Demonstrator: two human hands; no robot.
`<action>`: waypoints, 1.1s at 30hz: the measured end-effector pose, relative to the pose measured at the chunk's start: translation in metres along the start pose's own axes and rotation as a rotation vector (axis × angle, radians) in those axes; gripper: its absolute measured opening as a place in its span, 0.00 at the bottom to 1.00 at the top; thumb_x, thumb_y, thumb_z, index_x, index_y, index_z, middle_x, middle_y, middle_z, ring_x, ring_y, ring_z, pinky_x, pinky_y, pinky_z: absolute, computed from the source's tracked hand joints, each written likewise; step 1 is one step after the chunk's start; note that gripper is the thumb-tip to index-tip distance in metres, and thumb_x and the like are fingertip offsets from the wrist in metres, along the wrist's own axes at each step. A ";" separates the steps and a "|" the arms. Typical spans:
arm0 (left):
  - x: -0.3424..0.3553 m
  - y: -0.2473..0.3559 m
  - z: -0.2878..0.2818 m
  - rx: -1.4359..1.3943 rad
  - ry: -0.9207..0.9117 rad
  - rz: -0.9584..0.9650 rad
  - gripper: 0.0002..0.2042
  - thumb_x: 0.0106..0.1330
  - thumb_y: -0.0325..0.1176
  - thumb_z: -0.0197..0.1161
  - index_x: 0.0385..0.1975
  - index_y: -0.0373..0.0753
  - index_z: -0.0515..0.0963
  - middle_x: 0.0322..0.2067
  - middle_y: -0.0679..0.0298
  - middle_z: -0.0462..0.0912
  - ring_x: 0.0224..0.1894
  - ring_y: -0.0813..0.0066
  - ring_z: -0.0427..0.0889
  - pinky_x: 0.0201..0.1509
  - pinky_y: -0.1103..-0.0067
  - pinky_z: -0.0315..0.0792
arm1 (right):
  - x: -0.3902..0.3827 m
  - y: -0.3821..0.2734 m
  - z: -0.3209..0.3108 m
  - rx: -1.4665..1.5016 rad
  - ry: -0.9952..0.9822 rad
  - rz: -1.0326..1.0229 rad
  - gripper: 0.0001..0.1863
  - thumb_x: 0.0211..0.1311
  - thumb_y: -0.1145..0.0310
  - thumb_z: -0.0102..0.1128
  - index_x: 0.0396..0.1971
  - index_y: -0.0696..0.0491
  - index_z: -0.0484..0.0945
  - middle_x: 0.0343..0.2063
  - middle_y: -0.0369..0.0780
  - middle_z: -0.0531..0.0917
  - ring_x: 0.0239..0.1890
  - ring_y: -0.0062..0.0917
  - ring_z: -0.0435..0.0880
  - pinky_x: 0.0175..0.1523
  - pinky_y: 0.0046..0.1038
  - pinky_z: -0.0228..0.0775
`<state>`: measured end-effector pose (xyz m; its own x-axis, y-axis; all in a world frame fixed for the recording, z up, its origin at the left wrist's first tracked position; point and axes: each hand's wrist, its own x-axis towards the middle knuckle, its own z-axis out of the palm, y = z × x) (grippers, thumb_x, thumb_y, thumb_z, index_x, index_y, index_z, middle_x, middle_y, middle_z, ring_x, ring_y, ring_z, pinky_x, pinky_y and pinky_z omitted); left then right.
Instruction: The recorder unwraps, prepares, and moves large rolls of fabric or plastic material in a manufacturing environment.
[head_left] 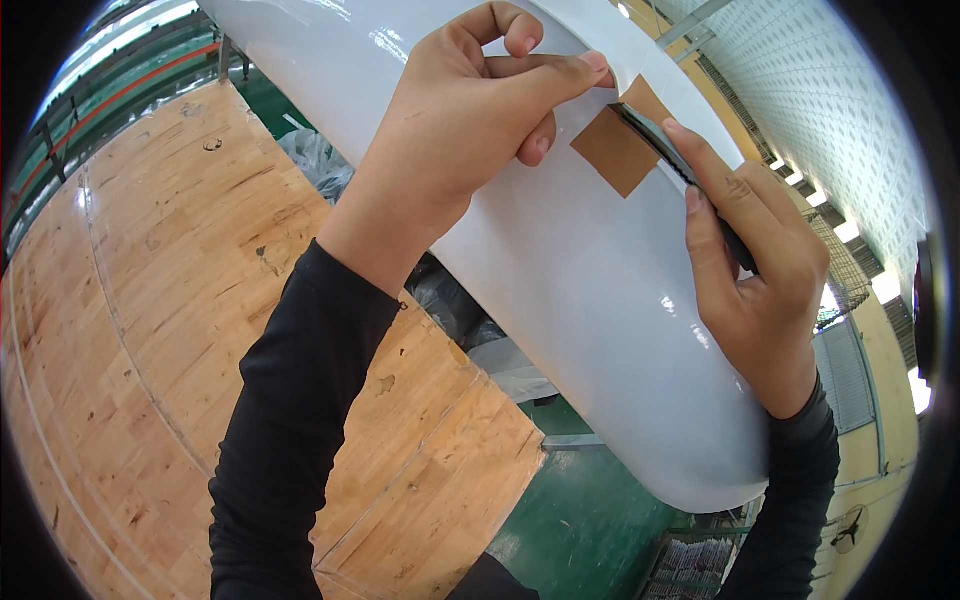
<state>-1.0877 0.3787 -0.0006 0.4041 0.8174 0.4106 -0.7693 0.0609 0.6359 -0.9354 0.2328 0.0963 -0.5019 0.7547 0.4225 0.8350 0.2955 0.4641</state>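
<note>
A large glossy white shell, like a bathtub (pixel 560 290), lies tilted across the view. A square brown patch of paper or tape (pixel 618 155) sits on its surface by the rim, with another brown piece (pixel 645 100) just beyond it. My right hand (pixel 755 240) grips a slim dark utility knife (pixel 680 165), index finger stretched along it, its tip over the brown patch's upper corner. Beside that tip, my left hand (pixel 490 105) pinches with thumb and index finger at the rim. What lies between those fingertips is too small to make out.
A wooden worktop (pixel 150 330) fills the left side. Plastic-wrapped bundles (pixel 450 300) lie between it and the white shell. Green floor (pixel 590 510) shows below, with a rack (pixel 690 560) at the lower right. A wall fan (pixel 848 530) is at the far right.
</note>
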 end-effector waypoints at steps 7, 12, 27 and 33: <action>-0.003 -0.012 -0.005 0.242 -0.026 0.292 0.18 0.65 0.34 0.69 0.24 0.52 0.62 0.33 0.57 0.89 0.11 0.93 0.61 0.16 0.95 0.51 | 0.004 -0.010 -0.003 0.003 0.050 0.019 0.25 0.60 0.84 0.57 0.57 0.51 0.80 0.19 0.34 0.64 0.16 0.16 0.60 0.22 0.23 0.53; -0.002 -0.015 -0.002 0.229 -0.028 0.286 0.19 0.65 0.34 0.69 0.24 0.52 0.61 0.33 0.58 0.89 0.10 0.93 0.61 0.16 0.94 0.51 | 0.006 -0.014 -0.011 -0.048 -0.004 -0.008 0.24 0.60 0.83 0.57 0.58 0.52 0.79 0.18 0.37 0.67 0.15 0.22 0.63 0.22 0.26 0.57; -0.003 -0.016 -0.008 0.214 -0.041 0.286 0.21 0.65 0.34 0.69 0.22 0.53 0.59 0.30 0.59 0.89 0.10 0.92 0.61 0.15 0.94 0.51 | 0.008 -0.023 -0.017 -0.008 -0.078 0.088 0.22 0.62 0.82 0.55 0.56 0.56 0.80 0.18 0.40 0.68 0.17 0.26 0.68 0.26 0.30 0.61; -0.003 -0.011 -0.010 0.215 -0.063 0.287 0.19 0.65 0.35 0.70 0.24 0.51 0.62 0.24 0.65 0.85 0.10 0.92 0.63 0.16 0.95 0.54 | 0.010 -0.020 -0.043 -0.008 -0.066 0.071 0.21 0.62 0.83 0.55 0.55 0.58 0.79 0.31 0.44 0.85 0.30 0.24 0.82 0.37 0.23 0.72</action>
<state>-1.0851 0.3810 -0.0153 0.2216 0.7467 0.6272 -0.7366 -0.2932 0.6094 -0.9667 0.2097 0.1246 -0.4253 0.8105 0.4027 0.8661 0.2355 0.4409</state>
